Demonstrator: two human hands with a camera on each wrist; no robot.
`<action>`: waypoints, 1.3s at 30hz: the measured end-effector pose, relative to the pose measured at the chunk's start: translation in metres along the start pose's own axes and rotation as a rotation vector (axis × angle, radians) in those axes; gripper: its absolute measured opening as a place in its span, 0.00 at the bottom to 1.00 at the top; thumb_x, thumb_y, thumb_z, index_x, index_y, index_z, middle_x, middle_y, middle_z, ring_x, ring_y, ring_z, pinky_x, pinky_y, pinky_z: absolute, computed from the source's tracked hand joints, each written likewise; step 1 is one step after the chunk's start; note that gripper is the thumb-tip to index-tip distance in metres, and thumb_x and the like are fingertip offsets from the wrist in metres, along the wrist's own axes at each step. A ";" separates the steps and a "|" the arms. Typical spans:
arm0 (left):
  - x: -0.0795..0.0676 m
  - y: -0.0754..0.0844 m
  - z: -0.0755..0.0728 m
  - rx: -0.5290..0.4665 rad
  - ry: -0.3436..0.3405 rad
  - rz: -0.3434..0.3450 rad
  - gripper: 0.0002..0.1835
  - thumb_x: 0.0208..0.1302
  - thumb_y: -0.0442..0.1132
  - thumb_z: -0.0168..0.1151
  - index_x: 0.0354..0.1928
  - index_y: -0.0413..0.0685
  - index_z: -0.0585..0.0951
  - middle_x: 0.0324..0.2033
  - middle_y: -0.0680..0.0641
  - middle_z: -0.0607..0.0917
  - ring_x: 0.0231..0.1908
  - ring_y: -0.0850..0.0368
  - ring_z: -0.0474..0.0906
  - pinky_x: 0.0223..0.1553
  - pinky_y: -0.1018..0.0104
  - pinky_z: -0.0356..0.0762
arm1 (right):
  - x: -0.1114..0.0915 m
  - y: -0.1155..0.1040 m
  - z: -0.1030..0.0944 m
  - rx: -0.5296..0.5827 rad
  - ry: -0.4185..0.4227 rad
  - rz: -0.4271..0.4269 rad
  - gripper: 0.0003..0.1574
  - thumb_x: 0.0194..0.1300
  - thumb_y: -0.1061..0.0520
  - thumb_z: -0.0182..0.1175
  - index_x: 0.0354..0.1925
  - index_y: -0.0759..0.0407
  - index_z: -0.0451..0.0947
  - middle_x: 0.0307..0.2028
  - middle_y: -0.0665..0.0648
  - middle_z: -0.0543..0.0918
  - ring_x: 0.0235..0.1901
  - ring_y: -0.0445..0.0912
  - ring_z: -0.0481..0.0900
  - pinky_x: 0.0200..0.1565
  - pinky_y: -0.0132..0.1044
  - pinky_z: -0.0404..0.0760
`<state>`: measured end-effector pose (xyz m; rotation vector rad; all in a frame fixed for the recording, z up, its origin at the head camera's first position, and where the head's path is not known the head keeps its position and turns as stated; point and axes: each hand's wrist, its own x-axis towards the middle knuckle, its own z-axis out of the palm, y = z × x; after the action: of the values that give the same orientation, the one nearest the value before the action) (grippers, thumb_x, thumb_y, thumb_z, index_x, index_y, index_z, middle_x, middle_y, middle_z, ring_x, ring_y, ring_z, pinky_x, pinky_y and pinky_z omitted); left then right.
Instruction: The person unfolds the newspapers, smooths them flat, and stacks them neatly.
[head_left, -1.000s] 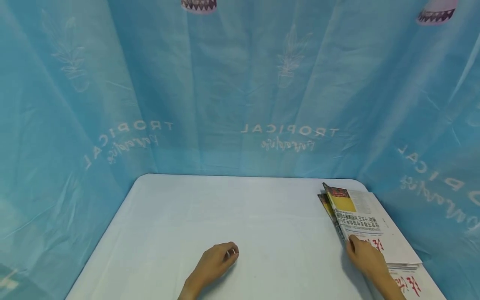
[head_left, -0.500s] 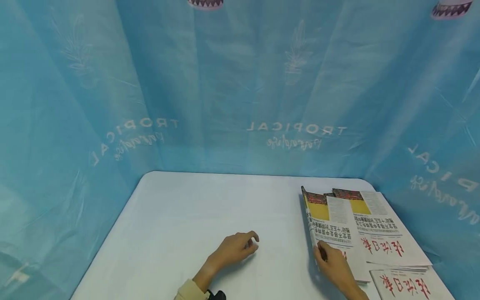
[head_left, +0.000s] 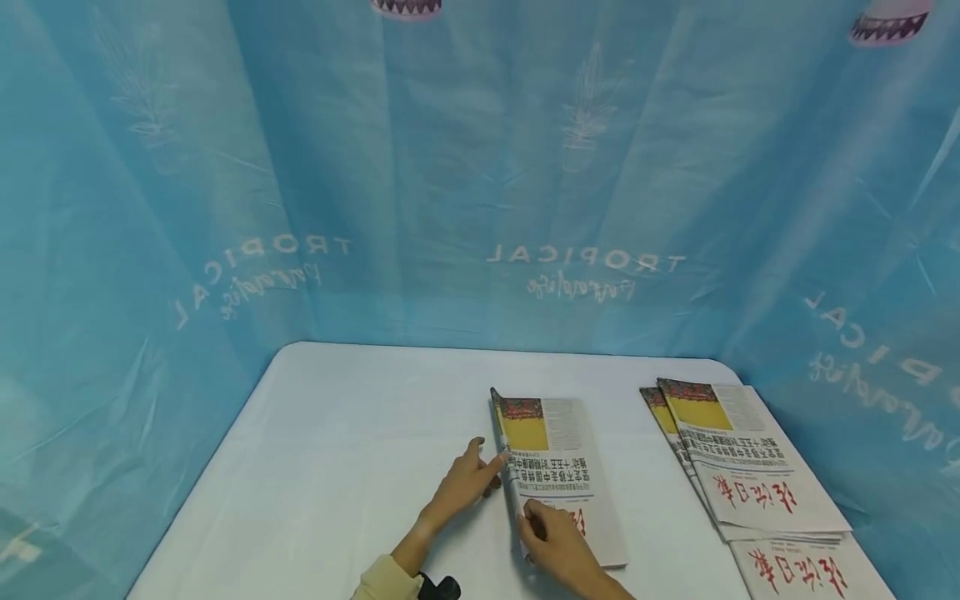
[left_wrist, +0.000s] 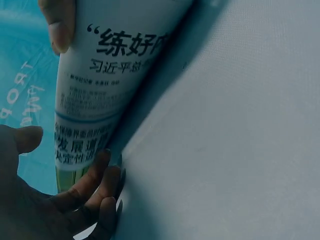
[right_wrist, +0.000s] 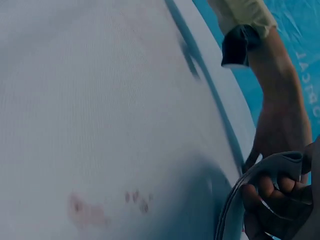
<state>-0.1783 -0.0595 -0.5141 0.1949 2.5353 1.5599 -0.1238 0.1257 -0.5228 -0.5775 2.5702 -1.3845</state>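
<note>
A folded newspaper (head_left: 547, 425), printed with a yellow block, black headlines and red lettering, is at the middle of the white table. My right hand (head_left: 558, 546) grips its folded left edge near the lower end. The right wrist view shows those fingers (right_wrist: 267, 187) curled under the bent paper. Beside the same edge, farther up, is my left hand (head_left: 462, 485). In the left wrist view its fingers (left_wrist: 92, 185) reach along the underside of the newspaper (left_wrist: 95, 100), while the thumb (left_wrist: 30, 137) stands away from the paper.
Several similar newspapers (head_left: 757, 450) lie in an overlapping stack at the table's right side. Nearer the front, another newspaper (head_left: 810, 571) sits partly under them. A blue printed curtain (head_left: 450, 167) encloses the white table (head_left: 337, 433) at the back and sides.
My right hand has drawn one newspaper leftward off the stack to the table's middle. The left hand has moved up slightly, and its fingers have come to the newspaper's edge.
</note>
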 end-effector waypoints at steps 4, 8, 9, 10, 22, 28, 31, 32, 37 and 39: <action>-0.003 -0.002 -0.001 0.056 0.077 -0.034 0.43 0.67 0.53 0.57 0.68 0.22 0.57 0.19 0.51 0.80 0.17 0.61 0.72 0.19 0.69 0.65 | 0.004 -0.008 0.015 -0.042 -0.040 -0.034 0.16 0.70 0.58 0.54 0.23 0.54 0.69 0.14 0.39 0.67 0.12 0.29 0.63 0.17 0.25 0.60; -0.004 -0.005 -0.003 0.101 0.117 0.002 0.39 0.64 0.43 0.58 0.67 0.21 0.58 0.15 0.55 0.74 0.12 0.65 0.64 0.14 0.73 0.57 | 0.008 -0.012 0.021 -0.111 -0.062 -0.053 0.15 0.70 0.53 0.54 0.24 0.51 0.71 0.14 0.38 0.66 0.13 0.30 0.60 0.17 0.26 0.59; -0.005 -0.005 -0.003 0.108 0.114 0.015 0.38 0.63 0.41 0.57 0.67 0.21 0.58 0.15 0.55 0.73 0.12 0.66 0.63 0.14 0.74 0.56 | 0.008 -0.011 0.021 -0.125 -0.068 -0.057 0.14 0.70 0.51 0.54 0.26 0.51 0.72 0.14 0.38 0.67 0.14 0.30 0.61 0.18 0.26 0.60; -0.005 -0.006 -0.003 0.118 0.105 0.025 0.37 0.62 0.39 0.57 0.66 0.21 0.59 0.15 0.54 0.73 0.12 0.66 0.63 0.13 0.74 0.56 | 0.008 -0.010 0.020 -0.141 -0.078 -0.058 0.14 0.71 0.49 0.54 0.28 0.51 0.73 0.15 0.38 0.68 0.15 0.30 0.62 0.19 0.26 0.62; -0.019 -0.018 -0.026 0.180 -0.031 0.036 0.23 0.63 0.33 0.58 0.58 0.28 0.69 0.28 0.48 0.83 0.26 0.62 0.74 0.26 0.69 0.71 | 0.016 0.027 -0.017 -0.479 -0.034 -0.193 0.27 0.64 0.48 0.63 0.60 0.51 0.74 0.62 0.53 0.74 0.63 0.54 0.70 0.62 0.56 0.67; -0.026 -0.033 -0.045 0.174 -0.069 0.037 0.27 0.64 0.32 0.60 0.60 0.23 0.67 0.32 0.45 0.83 0.29 0.58 0.77 0.30 0.66 0.74 | 0.015 0.048 -0.031 -0.520 -0.100 -0.195 0.35 0.67 0.44 0.60 0.66 0.58 0.69 0.69 0.59 0.67 0.68 0.57 0.66 0.67 0.58 0.60; -0.022 -0.033 -0.047 0.206 -0.062 0.043 0.32 0.65 0.33 0.59 0.64 0.18 0.61 0.38 0.41 0.84 0.37 0.52 0.80 0.40 0.56 0.79 | 0.016 0.058 -0.040 -0.560 -0.102 -0.227 0.37 0.67 0.43 0.59 0.68 0.59 0.67 0.70 0.59 0.66 0.69 0.56 0.64 0.70 0.56 0.53; -0.020 -0.033 -0.047 0.224 -0.054 0.043 0.33 0.65 0.33 0.59 0.65 0.17 0.59 0.40 0.38 0.84 0.39 0.49 0.81 0.43 0.52 0.79 | 0.016 0.060 -0.043 -0.579 -0.107 -0.234 0.38 0.68 0.42 0.58 0.69 0.59 0.66 0.71 0.59 0.65 0.70 0.55 0.64 0.70 0.55 0.51; -0.017 -0.031 -0.046 0.323 0.000 0.002 0.37 0.63 0.35 0.62 0.66 0.18 0.58 0.32 0.42 0.83 0.31 0.51 0.80 0.33 0.56 0.78 | 0.021 0.067 -0.052 -0.604 -0.179 -0.236 0.43 0.70 0.39 0.52 0.73 0.58 0.58 0.74 0.59 0.59 0.73 0.54 0.58 0.71 0.53 0.50; -0.014 -0.031 -0.047 0.366 0.027 0.009 0.40 0.61 0.36 0.65 0.67 0.20 0.58 0.27 0.47 0.81 0.25 0.58 0.76 0.26 0.64 0.74 | 0.021 0.068 -0.054 -0.607 -0.204 -0.230 0.44 0.70 0.37 0.50 0.74 0.59 0.55 0.75 0.59 0.57 0.73 0.54 0.56 0.71 0.52 0.50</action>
<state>-0.1750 -0.1169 -0.5205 0.2286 2.8235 1.0937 -0.1781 0.1921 -0.5482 -1.0642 2.7922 -0.5184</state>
